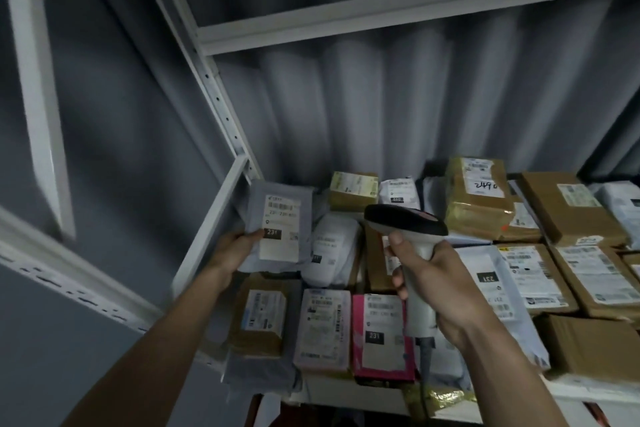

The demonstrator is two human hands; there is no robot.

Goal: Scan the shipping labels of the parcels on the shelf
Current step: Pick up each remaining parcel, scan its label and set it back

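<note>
White metal shelf (207, 239) carries a crowded layer of parcels: brown cartons (568, 208) at right, white mailers and a pink parcel (381, 336) toward the front edge. Grey mailer (277, 222) is lifted at the shelf's left end, its shipping label (281, 229) facing the camera. Left hand (235, 246) grips the mailer's lower left edge, thumb on the label. Right hand (433, 284) is wrapped round the handle of a handheld scanner (405, 218), whose head sits just right of the mailer.
</note>
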